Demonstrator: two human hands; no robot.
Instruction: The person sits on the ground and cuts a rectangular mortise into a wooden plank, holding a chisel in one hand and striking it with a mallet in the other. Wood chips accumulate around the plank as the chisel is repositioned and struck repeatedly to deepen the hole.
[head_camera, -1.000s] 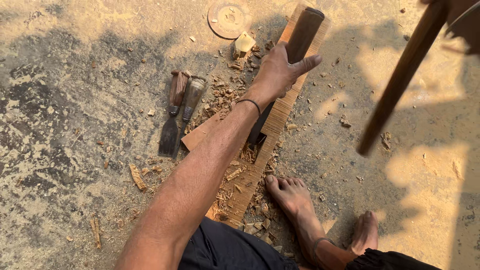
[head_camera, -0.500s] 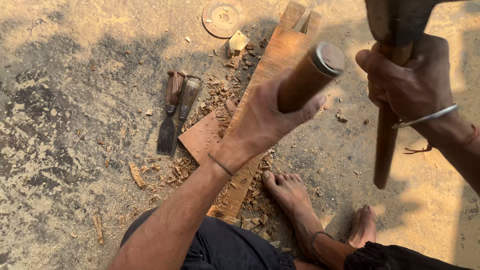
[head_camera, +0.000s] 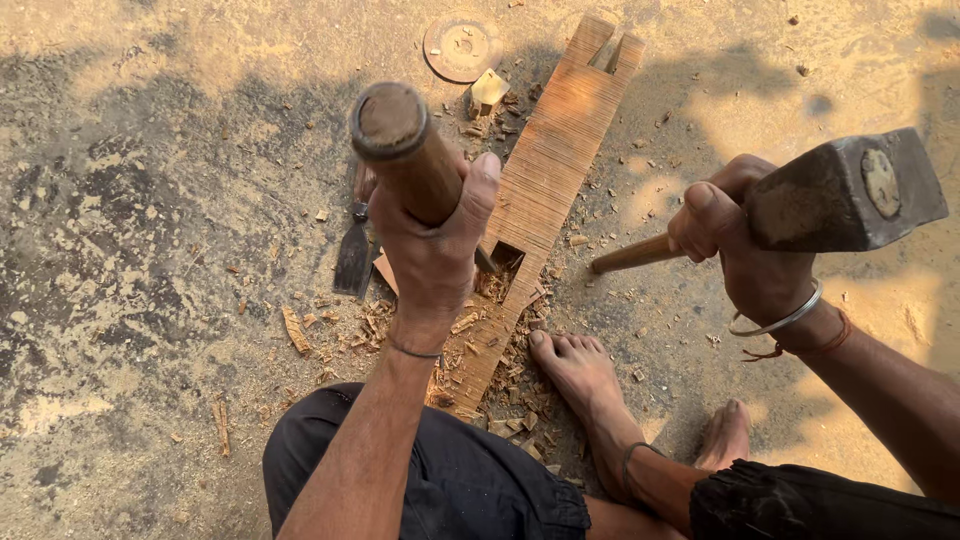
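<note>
Over the notched plank (head_camera: 545, 170), hands gripping chisel handle (head_camera: 405, 150) and hammer (head_camera: 840, 195), blade probably in mortise.

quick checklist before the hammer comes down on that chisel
1. Left hand wrapped firmly round the chisel handle: ok.
2. Right hand gripping the hammer close to its head: ok.
3. Chisel tip seated in the notch of the wooden plank: cannot tell, hand hides it.
4. Bare foot beside the plank, close to the notch: not ok.
5. Spare chisel lying clear of the plank: ok.
</note>
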